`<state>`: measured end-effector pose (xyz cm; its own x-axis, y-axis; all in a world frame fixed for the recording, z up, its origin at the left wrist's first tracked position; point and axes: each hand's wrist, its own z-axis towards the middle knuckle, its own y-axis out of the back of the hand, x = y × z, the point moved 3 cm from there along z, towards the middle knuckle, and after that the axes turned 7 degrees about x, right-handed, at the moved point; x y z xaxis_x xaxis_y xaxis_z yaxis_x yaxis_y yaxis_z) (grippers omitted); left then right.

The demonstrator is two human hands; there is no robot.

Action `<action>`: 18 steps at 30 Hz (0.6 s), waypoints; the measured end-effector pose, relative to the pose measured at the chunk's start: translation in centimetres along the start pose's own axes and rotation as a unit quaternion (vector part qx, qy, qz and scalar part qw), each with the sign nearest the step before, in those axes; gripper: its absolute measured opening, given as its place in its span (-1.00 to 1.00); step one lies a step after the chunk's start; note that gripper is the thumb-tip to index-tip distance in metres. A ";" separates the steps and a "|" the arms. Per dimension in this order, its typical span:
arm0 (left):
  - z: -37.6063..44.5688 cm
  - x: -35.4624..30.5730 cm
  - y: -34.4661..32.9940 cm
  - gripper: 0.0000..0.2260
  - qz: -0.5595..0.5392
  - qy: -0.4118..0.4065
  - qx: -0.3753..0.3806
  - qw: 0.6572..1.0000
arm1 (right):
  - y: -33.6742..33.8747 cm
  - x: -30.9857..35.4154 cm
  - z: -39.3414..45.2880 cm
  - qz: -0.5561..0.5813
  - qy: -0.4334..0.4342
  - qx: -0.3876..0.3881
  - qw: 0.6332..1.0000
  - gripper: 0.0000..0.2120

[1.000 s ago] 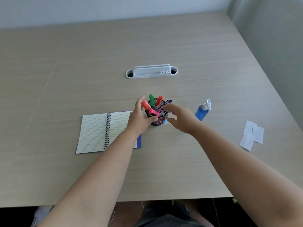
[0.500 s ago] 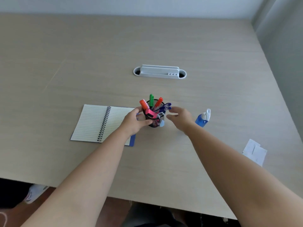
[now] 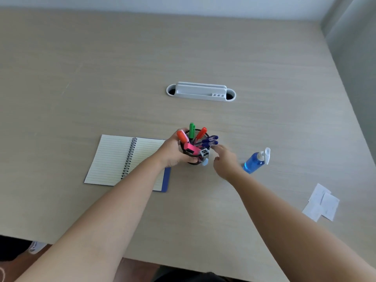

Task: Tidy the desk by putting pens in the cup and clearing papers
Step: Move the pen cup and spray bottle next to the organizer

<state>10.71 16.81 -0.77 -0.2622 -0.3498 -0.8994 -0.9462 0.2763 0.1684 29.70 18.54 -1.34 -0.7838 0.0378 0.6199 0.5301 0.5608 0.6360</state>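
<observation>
Fingers of the left hand (image 3: 174, 153) are wrapped around the mesh cup (image 3: 194, 157), which stands upright near the middle of the tabletop (image 3: 203, 210) and holds the pens (image 3: 209, 140). Just beside it the right hand (image 3: 224, 161) hovers with fingers apart, holding nothing. The loose papers (image 3: 321, 202) lie well apart, toward the right edge, so I judge the right hand is nearer to them.

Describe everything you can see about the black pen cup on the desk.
The round black wire-mesh pen cup stands upright on the light wood desk, right of the open spiral notebook. It holds green, red and orange markers, a pink highlighter and blue pens. The left hand wraps its side; the right hand hovers close beside it.
</observation>
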 end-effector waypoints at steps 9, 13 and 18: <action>2.5 -0.4 0.4 -0.19 0.067 -0.061 0.016 0.996 | -3.9 -3.6 1.9 -0.160 -0.002 -0.073 0.984 -0.54; 4.2 -1.4 2.2 -0.16 -0.012 -0.088 0.013 0.996 | -4.5 -4.0 2.0 -0.185 -0.010 -0.097 0.978 -0.44; 8.1 -2.5 6.6 -0.18 -0.048 -0.089 -0.040 0.994 | -4.6 -3.9 2.1 -0.197 -0.024 -0.104 0.975 -0.41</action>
<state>6.71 26.77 -0.68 -0.1389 -0.2051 -0.9688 -0.9793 0.1741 0.1036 29.63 17.57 -7.69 -0.9512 -0.1056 0.2900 0.2354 0.3594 0.9030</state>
